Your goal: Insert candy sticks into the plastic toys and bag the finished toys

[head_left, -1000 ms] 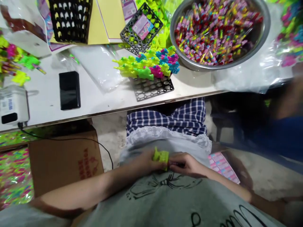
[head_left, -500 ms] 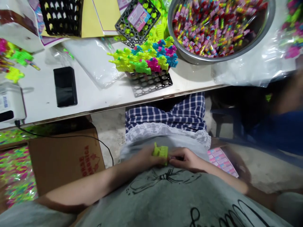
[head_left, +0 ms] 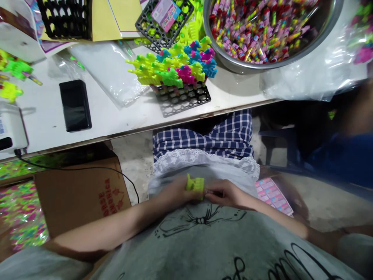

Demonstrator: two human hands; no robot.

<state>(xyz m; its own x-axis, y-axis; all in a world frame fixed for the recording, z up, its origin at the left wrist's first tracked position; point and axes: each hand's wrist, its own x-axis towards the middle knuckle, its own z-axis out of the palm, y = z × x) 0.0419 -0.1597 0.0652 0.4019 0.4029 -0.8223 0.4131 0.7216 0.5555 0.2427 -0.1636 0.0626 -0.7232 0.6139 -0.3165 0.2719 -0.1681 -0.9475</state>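
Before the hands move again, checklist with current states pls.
1. Yellow toy secured: ok, left hand grips it above the lap.
2. Right hand contents: cannot tell, its fingers hide whatever may be there.
3. Free holes in black rack: ok, near end shows bare ones.
4. Metal bowl stocked: ok, heaped with colourful tubes.
5. Cable kept on table: not ok, hangs below the edge.
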